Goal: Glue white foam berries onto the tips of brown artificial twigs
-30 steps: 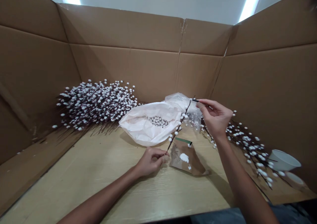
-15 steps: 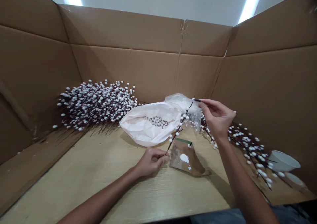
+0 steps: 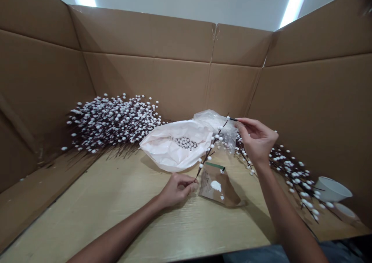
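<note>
My left hand (image 3: 176, 190) rests on the wooden tabletop (image 3: 122, 212) and pinches the lower end of a thin dark twig (image 3: 209, 151) dotted with white beads. The twig slants up to the right. My right hand (image 3: 257, 139) is closed near the twig's top, its fingertips pinching a small dark stick right by the tip. Under the twig lies a brown piece of card (image 3: 219, 185) with a white blob of paste on it. Behind it sits a white plastic bag (image 3: 174, 146) holding loose white beads.
A big heap of beaded twigs (image 3: 112, 121) lies at the back left. More beaded twigs (image 3: 290, 170) lie at the right, beside a white bowl (image 3: 333, 188). A clear plastic bag (image 3: 215, 121) sits behind the white one. Cardboard walls (image 3: 174, 76) enclose three sides.
My right hand has shifted slightly right and down at the twig's tip. A white bead now shows at the twig's top. My left hand has stayed put.
</note>
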Tool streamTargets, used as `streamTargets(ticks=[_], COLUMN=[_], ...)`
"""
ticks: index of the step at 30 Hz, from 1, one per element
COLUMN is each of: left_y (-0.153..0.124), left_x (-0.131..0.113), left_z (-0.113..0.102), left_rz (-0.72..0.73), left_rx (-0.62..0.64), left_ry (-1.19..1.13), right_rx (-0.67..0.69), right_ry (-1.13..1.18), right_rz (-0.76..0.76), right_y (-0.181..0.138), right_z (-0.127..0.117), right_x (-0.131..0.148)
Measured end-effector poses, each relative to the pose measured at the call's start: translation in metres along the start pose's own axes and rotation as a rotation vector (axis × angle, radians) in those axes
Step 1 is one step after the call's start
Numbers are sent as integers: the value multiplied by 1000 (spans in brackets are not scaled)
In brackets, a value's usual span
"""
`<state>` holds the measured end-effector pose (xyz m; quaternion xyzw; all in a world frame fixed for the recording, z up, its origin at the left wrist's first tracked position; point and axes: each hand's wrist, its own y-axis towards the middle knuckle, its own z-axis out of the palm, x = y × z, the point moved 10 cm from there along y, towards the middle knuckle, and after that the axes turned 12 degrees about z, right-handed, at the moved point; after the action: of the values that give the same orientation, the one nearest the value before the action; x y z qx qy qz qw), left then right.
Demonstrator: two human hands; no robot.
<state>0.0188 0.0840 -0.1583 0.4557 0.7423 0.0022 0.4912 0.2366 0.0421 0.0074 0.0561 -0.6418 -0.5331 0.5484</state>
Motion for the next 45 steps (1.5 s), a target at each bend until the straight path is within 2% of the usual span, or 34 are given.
streamTargets(ticks=[4, 8, 12, 14, 18, 21, 27, 30, 37, 45], left_y=[1, 1, 0, 0, 1, 3, 4, 4, 5, 5], left_x=[-4, -5, 0, 3, 6, 7, 9, 10, 9, 9], left_z=[-1, -1, -1, -1, -1, -3, -6, -4, -4, -5], left_rz=[11, 21, 9, -2, -24, -30, -48, -37, -40, -39], left_rx=[4, -2, -16, -17, -27, -39, -76, -66, -68, -71], left_ry=[1, 0, -5, -10, -23, -20, -27, -24, -48, -31], right_rx=[-60, -118, -161, -121, 65, 191, 418, 483, 532, 526], right_ry=[28, -11, 0, 6, -48, -147, -251, -255, -267, -319], right_rz=[-5, 22, 193, 324, 601, 729, 712, 719, 689, 641], right_y=[-2, -17, -43, -60, -100, -127, -152, -161, -167, -167], right_z=[-8, -25, -50, -57, -58, -58, -51, -49, -48, -50], right_x=[4, 4, -23, -44, -83, -99, -94, -93, -93, -92])
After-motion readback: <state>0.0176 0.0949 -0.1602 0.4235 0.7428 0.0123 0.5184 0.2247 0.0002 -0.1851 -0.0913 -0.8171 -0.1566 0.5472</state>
